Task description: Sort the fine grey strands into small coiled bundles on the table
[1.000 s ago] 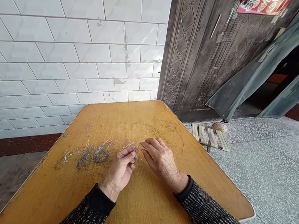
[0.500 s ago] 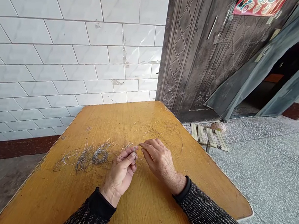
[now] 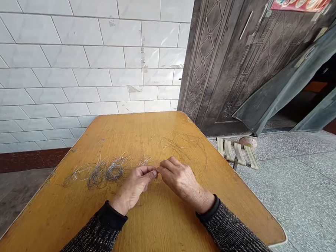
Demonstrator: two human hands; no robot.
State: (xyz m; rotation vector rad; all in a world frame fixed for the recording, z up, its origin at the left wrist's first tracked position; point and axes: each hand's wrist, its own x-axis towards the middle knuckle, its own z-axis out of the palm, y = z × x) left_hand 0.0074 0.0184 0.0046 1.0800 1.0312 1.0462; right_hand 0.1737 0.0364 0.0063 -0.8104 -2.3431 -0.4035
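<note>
Left hand (image 3: 134, 186) and right hand (image 3: 180, 179) meet, fingertips seemingly pinched; can't tell on what. Thin silver-grey metal wire coils (image 3: 109, 172) lie left of them: probably light, springy, kink-prone; grip the bundled loop.

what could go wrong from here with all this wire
The loose grey metal wire coils lie close together, so they might tangle. The thin brownish wire strands spread beyond the right hand could snag its fingers. Stray wire ends stick up from the coils and might prick.
</note>
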